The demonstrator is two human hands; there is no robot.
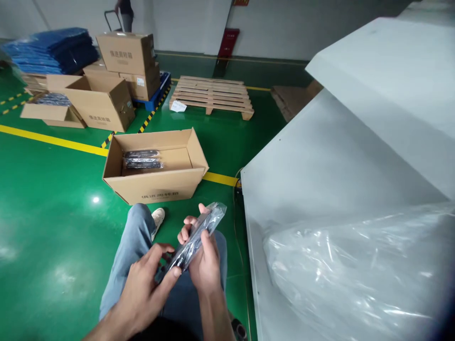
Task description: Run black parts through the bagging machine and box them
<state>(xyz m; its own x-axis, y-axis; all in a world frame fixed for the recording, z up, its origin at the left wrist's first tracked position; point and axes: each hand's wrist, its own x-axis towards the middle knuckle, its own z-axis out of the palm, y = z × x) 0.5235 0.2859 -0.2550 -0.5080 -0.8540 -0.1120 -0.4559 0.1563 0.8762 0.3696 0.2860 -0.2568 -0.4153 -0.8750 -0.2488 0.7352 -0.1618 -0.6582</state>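
Blue bagged sheets (50, 49) lie stacked far up and to the left of the hands, beyond a cluster of cardboard. Below that stack, a low carton (53, 112) sits with its flaps spread and dark wrapped packets (53, 99) inside it. Just right of it a taller box (103, 102) stands open, but its inside is turned away and cannot be seen. Behind it, closed cartons (126, 52) are piled up.

Straight ahead of the hands, past the person's knee, an open carton (156, 182) stands on the green floor. A few bagged dark pieces (142, 159) lie flat at its left end; the rest of its bottom shows bare cardboard.

The left hand (142, 289) is low over the lap, thumb and forefinger pinched on the near end of a bagged dark strip (197, 234). The right hand (202, 258) is just beside it, fingers curled around the middle of the same strip from below. Held by both, the strip slants up and away to the right above the thighs, well short of the open carton, its loose clear bag end reaching past the fingertips.

Far beyond the right hand lies a bare wooden pallet (212, 94). To the right of both hands rises a white bench (337, 156), with crumpled clear film (359, 270) heaped on it level with the right hand.
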